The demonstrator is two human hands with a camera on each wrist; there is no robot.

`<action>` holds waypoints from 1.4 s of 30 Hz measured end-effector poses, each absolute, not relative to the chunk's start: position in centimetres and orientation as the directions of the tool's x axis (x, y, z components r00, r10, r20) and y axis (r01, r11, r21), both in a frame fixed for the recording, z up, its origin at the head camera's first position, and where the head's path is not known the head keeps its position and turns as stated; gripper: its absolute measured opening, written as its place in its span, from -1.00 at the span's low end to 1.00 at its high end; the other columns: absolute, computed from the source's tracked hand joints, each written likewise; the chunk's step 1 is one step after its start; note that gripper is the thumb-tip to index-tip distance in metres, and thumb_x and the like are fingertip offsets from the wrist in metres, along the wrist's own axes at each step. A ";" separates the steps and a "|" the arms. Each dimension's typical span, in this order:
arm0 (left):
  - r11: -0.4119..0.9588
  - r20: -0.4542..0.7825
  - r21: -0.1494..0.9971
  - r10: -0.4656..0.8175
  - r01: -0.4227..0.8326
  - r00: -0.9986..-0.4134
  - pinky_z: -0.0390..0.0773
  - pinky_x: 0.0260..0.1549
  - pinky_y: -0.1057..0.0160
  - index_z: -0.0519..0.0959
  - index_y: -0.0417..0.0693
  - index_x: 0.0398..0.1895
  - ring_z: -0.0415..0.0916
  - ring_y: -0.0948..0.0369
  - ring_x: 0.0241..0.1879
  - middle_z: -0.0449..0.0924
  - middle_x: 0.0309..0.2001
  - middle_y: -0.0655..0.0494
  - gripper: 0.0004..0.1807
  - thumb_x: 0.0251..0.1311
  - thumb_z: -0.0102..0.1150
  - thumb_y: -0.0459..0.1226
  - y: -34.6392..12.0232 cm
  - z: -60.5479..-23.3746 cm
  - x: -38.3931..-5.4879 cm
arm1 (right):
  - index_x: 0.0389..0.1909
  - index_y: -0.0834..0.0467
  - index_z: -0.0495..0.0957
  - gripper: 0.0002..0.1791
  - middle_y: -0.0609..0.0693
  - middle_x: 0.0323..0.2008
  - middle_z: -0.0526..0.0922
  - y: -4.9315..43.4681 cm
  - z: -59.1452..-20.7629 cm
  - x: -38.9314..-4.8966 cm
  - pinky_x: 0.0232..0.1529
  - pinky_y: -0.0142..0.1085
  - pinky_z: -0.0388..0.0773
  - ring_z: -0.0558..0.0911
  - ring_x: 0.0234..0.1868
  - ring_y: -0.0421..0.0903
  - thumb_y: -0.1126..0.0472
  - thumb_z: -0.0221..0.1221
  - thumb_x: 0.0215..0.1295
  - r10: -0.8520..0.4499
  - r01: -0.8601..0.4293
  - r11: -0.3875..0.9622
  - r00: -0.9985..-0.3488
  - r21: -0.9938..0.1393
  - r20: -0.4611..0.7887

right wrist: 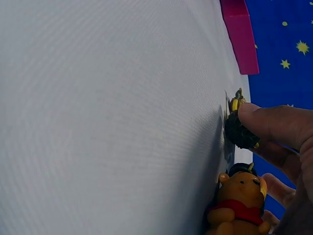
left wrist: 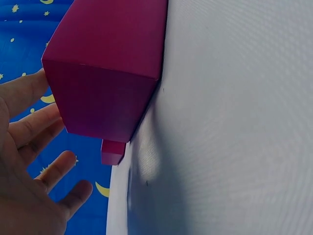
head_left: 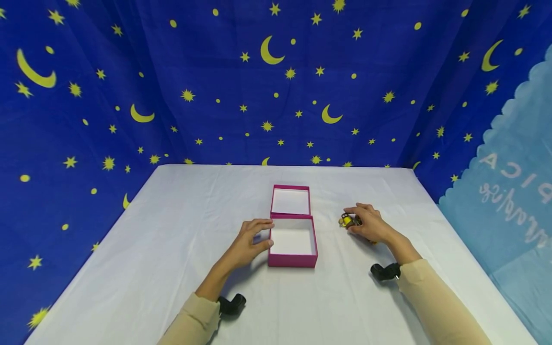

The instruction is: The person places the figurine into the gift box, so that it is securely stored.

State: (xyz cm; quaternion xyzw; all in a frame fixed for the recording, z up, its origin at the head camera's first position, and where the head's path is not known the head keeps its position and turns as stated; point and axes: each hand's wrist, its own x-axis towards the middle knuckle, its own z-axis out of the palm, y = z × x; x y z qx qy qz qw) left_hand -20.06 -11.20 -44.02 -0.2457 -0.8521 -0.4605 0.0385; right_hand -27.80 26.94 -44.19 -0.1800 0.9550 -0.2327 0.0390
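Note:
A magenta box [head_left: 292,261] with a white inside lies open on the table. My left hand [head_left: 247,242] is at its left wall, fingers spread and relaxed, fingertips at the rim. In the left wrist view, fingers appear beside the box's magenta side [left wrist: 105,100]. To the right of the box, my right hand [head_left: 367,225] pinches a small yellow-and-dark figurine [right wrist: 239,129] between thumb and fingers, low over the tabletop. Under that palm is a bear figurine [right wrist: 239,200] in a red shirt and dark hat, nearly hidden in the head view. Whether the palm touches the bear I cannot tell.
Behind the box lies its lid [head_left: 291,214], inside facing up and edge against the box. A white cloth covers the table [head_left: 207,201]. Blue star-patterned curtain [head_left: 241,72] hangs behind and at the left; a light blue cloth [head_left: 513,230] hangs at the right.

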 end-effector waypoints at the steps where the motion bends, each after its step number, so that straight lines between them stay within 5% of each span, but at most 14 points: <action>1: 0.457 0.289 0.766 0.384 0.452 -0.877 0.32 0.12 0.02 0.47 -0.18 0.16 0.15 0.06 0.23 0.38 0.27 0.09 -0.52 0.18 0.22 -0.22 -11.2 -44.0 -20.1 | 0.26 0.18 0.36 -0.37 0.36 0.32 0.25 26.9 -44.2 -27.8 0.19 0.21 0.00 0.08 0.36 0.33 0.21 0.28 0.13 -0.362 -0.325 0.827 -0.932 -0.459 0.007; 12: 0.414 0.256 0.801 0.417 0.433 -0.872 0.30 0.14 -0.18 0.42 -0.20 0.22 0.13 0.05 0.23 0.32 0.31 0.06 -0.49 0.21 0.19 -0.21 -11.5 -44.1 -20.1 | 0.25 0.19 0.38 -0.39 0.38 0.31 0.25 27.1 -44.1 -27.9 0.19 0.23 -0.01 0.10 0.35 0.34 0.21 0.27 0.14 -0.375 -0.332 0.824 -0.927 -0.459 -0.003; 42: 0.459 0.284 0.766 0.386 0.450 -0.878 0.30 0.11 0.03 0.46 -0.15 0.19 0.16 0.07 0.22 0.37 0.28 0.11 -0.51 0.19 0.22 -0.23 -11.2 -44.0 -19.9 | 0.21 0.19 0.44 -0.42 0.19 0.12 0.54 27.4 -44.0 -27.8 0.08 0.06 0.08 0.30 0.17 0.14 0.13 0.29 0.15 -0.347 -0.324 0.816 -0.937 -0.478 0.043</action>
